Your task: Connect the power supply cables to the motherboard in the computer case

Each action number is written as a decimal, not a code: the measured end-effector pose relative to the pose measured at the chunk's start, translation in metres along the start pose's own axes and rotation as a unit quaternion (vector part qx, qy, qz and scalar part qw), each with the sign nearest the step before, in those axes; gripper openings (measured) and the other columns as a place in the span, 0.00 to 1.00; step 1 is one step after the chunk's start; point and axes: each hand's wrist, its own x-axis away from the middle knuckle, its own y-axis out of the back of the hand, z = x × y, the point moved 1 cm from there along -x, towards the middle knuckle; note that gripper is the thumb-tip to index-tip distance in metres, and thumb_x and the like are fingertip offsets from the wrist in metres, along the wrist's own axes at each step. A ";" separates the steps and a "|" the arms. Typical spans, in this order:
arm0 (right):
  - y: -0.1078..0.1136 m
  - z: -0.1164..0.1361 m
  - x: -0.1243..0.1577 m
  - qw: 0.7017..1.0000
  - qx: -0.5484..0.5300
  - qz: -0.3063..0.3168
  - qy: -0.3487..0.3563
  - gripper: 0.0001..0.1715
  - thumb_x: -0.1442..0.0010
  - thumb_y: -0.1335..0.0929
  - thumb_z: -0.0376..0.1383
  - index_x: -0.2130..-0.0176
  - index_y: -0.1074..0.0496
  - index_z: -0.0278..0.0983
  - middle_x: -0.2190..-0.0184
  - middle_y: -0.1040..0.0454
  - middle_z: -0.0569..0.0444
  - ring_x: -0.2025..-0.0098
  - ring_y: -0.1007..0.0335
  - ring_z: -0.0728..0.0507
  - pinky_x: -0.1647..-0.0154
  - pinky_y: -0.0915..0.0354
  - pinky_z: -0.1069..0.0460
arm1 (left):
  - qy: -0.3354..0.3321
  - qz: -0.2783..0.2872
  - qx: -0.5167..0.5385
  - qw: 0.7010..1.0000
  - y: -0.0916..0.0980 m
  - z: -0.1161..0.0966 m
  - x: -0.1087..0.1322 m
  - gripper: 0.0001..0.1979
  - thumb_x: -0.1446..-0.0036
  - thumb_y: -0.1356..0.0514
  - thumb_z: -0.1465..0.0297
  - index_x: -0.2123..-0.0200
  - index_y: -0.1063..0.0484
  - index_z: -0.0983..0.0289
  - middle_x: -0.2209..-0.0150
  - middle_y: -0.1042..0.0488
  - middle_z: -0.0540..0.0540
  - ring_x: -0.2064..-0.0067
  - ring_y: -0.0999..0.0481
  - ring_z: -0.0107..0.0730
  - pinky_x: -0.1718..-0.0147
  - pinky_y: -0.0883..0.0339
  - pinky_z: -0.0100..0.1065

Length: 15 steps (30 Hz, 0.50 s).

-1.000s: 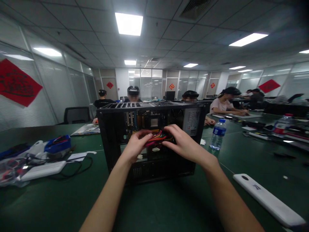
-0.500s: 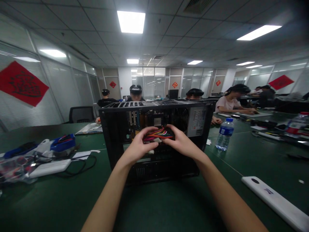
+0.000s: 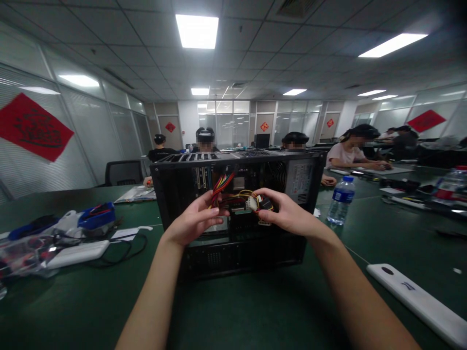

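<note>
A black computer case [image 3: 241, 253] stands open-sided on the green table, its power supply [image 3: 299, 182] at upper right and its motherboard at the back. My left hand [image 3: 195, 216] is closed around a bundle of coloured power cables [image 3: 223, 184], whose upper part bends over toward the board. In front of the case opening, my right hand [image 3: 282, 206] pinches a group of cable connectors; a white connector [image 3: 251, 203] shows at its fingertips, with a black one beside it. Thin yellow wires run between the two hands. The far ends of the cables are hidden inside the case.
To the right stand a blue-capped water bottle [image 3: 341, 199] and a long white device [image 3: 416, 301]. Left of the case lie a white box [image 3: 78, 253], black cords, plastic bags and a blue pouch [image 3: 95, 216]. Other people sit across the table.
My hands have moved apart. The cable bundle has separated: the coloured cables are now at my left hand, while the connectors are in my right.
</note>
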 end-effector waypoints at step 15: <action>0.016 -0.013 0.007 0.989 -0.135 -0.055 -0.033 0.42 0.44 0.38 0.70 0.61 0.29 0.35 0.66 0.28 0.50 0.64 0.32 0.43 0.61 0.35 0.51 | -0.004 0.011 -0.210 0.978 0.002 -0.016 0.004 0.19 0.40 0.37 0.59 0.53 0.27 0.66 0.55 0.24 0.58 0.64 0.21 0.31 0.61 0.28 0.32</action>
